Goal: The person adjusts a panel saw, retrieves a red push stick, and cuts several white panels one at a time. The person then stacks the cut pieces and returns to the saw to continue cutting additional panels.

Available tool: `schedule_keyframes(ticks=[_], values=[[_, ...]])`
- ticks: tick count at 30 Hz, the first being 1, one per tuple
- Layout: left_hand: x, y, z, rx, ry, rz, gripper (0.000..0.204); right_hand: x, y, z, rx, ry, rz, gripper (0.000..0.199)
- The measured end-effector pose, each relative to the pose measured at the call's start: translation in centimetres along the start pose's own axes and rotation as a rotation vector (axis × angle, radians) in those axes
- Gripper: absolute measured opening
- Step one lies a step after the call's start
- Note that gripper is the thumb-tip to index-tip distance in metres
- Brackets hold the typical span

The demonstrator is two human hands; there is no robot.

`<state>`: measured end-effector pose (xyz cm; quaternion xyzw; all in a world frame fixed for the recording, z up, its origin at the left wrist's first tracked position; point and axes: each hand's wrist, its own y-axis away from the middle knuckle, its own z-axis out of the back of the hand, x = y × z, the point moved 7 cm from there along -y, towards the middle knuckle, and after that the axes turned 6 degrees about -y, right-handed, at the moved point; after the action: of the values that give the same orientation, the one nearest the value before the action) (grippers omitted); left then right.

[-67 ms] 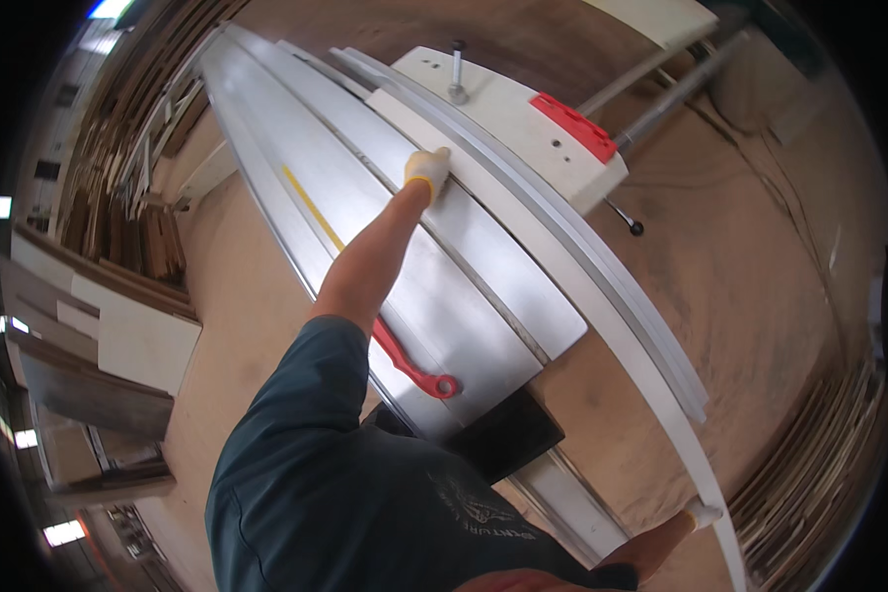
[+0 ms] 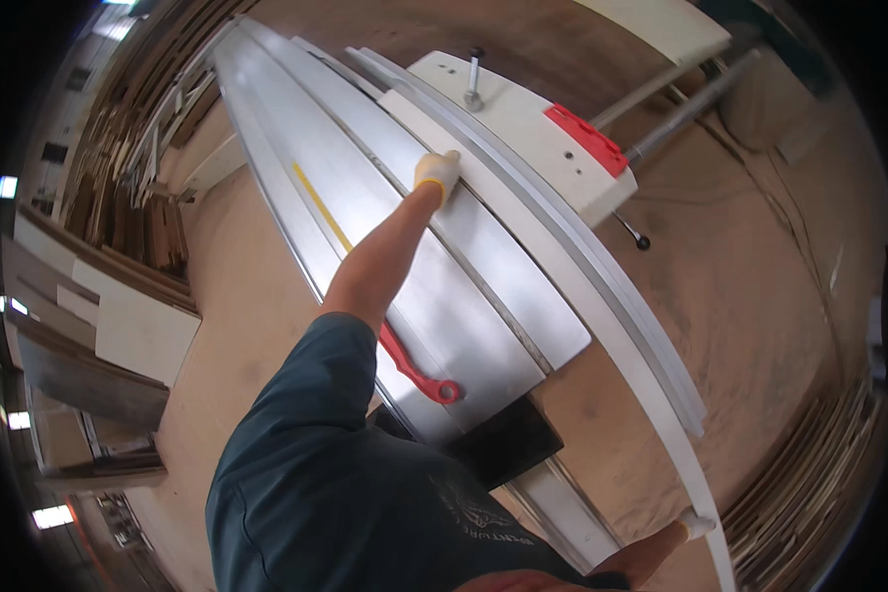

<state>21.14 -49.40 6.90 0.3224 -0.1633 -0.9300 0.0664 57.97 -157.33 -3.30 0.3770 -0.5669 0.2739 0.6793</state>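
A long, narrow white board (image 2: 651,414) lies along a silver fence rail (image 2: 572,227) on a sliding saw table (image 2: 533,286) of bare metal. My left hand (image 2: 437,174), in a white glove with a yellow cuff, is closed at the board's near edge, partway up the table; its lower fingers are hidden. At the lower right my gloved right hand (image 2: 698,523) grips the same board close to its near end, which overhangs the table. A red push handle (image 2: 419,375) with a ring end rests on the metal, below my left forearm.
Beyond the rail sits a white support plate (image 2: 523,123) with a red block (image 2: 587,138) and a black-knobbed lever (image 2: 475,79). Stacked boards (image 2: 138,316) lean at the left. More wood strips (image 2: 809,483) lie at the lower right. A yellow scale (image 2: 321,205) runs along the table.
The view has turned slightly, so the table sits a little further right. Both hands stay in place on the white board.
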Motion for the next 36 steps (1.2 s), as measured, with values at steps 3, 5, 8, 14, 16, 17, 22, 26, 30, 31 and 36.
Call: schedule_keyframes(ticks=[3,5,8,14,16,17,22,26,30,31,36], values=[[-0.3,-0.9,1.2,-0.025,-0.034,0.005,0.056,0.3,3.4,-3.1,-0.153,-0.335,-0.163,0.053],[-0.6,-0.5,1.5,-0.008,-0.015,0.017,0.058,0.2,5.0,-4.2,-0.176,-0.271,-0.157,0.055],[-1.0,0.3,2.0,0.008,-0.037,0.000,0.059,-1.2,6.9,-6.1,-0.135,-0.164,-0.123,0.058],[-1.1,0.7,2.6,0.031,0.022,0.005,0.057,-2.7,16.2,-13.6,0.090,-0.115,-0.035,0.056],[-1.1,0.6,2.5,0.050,0.026,0.005,0.057,-3.0,20.5,-16.3,-0.037,-0.453,-0.245,0.056],[-1.2,0.5,2.5,0.054,0.035,-0.008,0.056,-2.6,22.7,-17.9,-0.026,-0.511,-0.263,0.055],[-0.8,0.5,2.4,0.091,0.079,0.020,0.056,-0.9,33.7,-25.5,0.275,-0.526,-0.325,0.058],[-1.0,0.5,2.5,0.103,0.027,-0.003,0.053,-2.4,41.1,-30.8,0.324,-0.595,-0.531,0.066],[-0.8,0.0,2.2,0.115,0.071,0.023,0.051,-3.7,45.3,-34.3,0.404,-0.639,-0.701,0.058],[-0.7,-0.2,2.2,0.111,0.070,0.020,0.051,-4.1,46.1,-35.0,0.467,-0.601,-0.708,0.056],[-0.1,-1.2,1.2,0.152,0.139,0.032,0.059,-5.1,46.6,-34.3,0.634,-0.512,-0.836,0.051]])
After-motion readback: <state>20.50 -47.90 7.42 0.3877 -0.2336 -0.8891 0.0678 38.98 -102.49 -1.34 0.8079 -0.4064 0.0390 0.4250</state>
